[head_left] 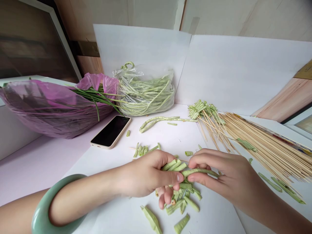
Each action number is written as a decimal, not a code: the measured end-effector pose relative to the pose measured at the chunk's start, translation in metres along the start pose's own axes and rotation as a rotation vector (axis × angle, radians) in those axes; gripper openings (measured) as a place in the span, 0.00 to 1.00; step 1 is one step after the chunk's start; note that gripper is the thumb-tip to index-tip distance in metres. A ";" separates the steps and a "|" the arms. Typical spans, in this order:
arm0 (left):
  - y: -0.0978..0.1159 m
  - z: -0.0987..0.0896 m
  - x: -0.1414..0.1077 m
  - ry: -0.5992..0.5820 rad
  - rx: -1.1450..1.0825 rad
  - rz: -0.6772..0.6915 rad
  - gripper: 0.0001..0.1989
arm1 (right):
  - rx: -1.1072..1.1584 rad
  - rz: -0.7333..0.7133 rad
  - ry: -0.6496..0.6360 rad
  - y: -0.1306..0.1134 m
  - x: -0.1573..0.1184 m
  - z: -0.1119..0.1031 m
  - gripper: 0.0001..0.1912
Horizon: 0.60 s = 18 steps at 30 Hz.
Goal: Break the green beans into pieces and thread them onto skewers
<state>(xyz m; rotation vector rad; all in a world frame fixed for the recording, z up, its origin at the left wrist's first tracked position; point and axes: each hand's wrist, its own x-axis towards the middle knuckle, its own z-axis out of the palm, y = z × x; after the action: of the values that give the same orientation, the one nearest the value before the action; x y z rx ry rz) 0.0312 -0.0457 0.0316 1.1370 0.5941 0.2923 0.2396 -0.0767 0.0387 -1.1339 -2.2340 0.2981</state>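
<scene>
My left hand [148,175], with a green bangle [41,211] on its arm, is closed around several cut pieces of long bean [175,165]. Its thumb presses near the end of a longer bean length [201,170]. My right hand [225,174] pinches that length between thumb and fingers, to the right of the left hand. Beneath both hands lies a loose pile of cut bean pieces [179,203]. Beyond my left hand is a short row of bean pieces [141,150], with a thin stick tip poking out at its left.
A clear bag of long beans [148,92] stands at the back beside a purple bag of greens [56,107]. A phone [110,131] lies in front of them. Whole beans [158,121] lie mid-table. At right are bean-loaded skewers [202,109] and many bare bamboo skewers [265,143].
</scene>
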 end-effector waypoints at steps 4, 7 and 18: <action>0.002 0.003 -0.001 0.038 0.029 -0.007 0.20 | -0.024 -0.072 -0.068 -0.001 0.000 -0.001 0.08; 0.002 0.005 -0.001 0.028 0.096 -0.069 0.21 | -0.041 -0.120 -0.075 -0.004 -0.006 0.005 0.08; 0.002 0.006 -0.009 -0.245 0.463 0.156 0.12 | 0.149 -0.081 -0.518 -0.020 -0.012 -0.004 0.15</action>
<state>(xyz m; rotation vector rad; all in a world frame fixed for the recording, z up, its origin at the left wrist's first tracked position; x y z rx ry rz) 0.0273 -0.0545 0.0376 1.6434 0.3622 0.1456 0.2342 -0.0985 0.0459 -0.9604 -2.6374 0.7850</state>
